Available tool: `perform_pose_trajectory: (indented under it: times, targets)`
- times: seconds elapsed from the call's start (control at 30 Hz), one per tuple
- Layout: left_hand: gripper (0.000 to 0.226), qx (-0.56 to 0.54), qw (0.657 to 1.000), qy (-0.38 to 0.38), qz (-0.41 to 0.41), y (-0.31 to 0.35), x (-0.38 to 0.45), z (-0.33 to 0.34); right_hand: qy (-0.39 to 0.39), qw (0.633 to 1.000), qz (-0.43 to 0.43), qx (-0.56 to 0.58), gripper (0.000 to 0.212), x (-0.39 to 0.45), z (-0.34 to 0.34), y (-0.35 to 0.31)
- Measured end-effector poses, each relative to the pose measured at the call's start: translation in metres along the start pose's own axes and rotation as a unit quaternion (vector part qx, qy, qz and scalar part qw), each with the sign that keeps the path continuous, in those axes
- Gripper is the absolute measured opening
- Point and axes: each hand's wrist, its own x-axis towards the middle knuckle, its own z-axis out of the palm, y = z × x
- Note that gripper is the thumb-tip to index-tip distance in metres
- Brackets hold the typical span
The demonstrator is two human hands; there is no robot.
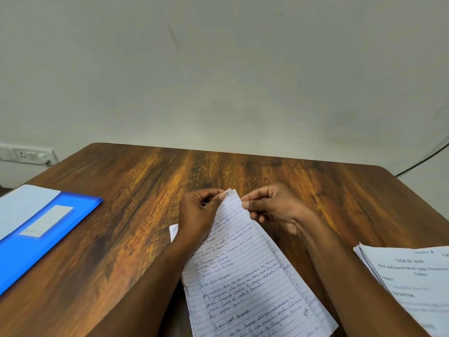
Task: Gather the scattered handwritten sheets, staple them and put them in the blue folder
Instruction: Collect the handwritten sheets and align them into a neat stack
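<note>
Handwritten sheets (245, 276) lying fanned at centre of wooden surface (136, 190), top corner being pinched by both hands: left hand (201, 215) gripping it, right hand (272, 207) pinching alongside. Blue folder (31, 239) sitting far left; printed stack (410, 280) at right edge.

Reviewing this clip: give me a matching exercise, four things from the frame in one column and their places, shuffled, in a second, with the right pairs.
Things:
1. blue folder
2. handwritten sheets
3. printed task sheets
4. wall socket

Places:
A. pinched at the top corner by the left hand and right hand
B. on the wall beyond the table's far left corner
C. lying at the table's left edge
D. stacked at the table's right edge

Pairs: 1-C, 2-A, 3-D, 4-B
</note>
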Motion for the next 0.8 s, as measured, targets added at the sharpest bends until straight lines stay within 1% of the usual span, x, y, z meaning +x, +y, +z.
perform_pose_trajectory:
  times: [0.13, 0.23, 0.33, 0.47, 0.67, 0.8]
  targets:
    - [0.009, 0.01, 1.0, 0.005, 0.023, -0.002, 0.002, 0.0, 0.005, 1.0, -0.006, -0.004, 0.016, -0.001, 0.002, -0.002]
    - [0.01, -0.007, 1.0, -0.013, 0.002, -0.001, 0.001, 0.0, 0.007, 1.0, -0.006, -0.006, 0.015, -0.002, 0.003, -0.002]
    - [0.009, 0.013, 1.0, -0.009, -0.003, 0.0, -0.001, 0.0, 0.007, 1.0, -0.004, -0.013, 0.015, -0.002, 0.004, -0.003]
    - [0.009, 0.003, 1.0, -0.003, -0.01, 0.0, 0.0, 0.0, 0.014, 0.999, -0.012, -0.028, 0.014, -0.005, 0.006, -0.005]
    - [0.011, -0.013, 1.0, 0.004, 0.0, -0.001, -0.002, 0.0, 0.032, 0.996, -0.034, -0.071, 0.017, -0.007, 0.012, -0.01]
    - [0.013, -0.015, 1.0, 0.011, 0.008, 0.001, -0.004, 0.001, 0.055, 0.991, -0.041, -0.116, 0.008, -0.005, 0.017, -0.007]
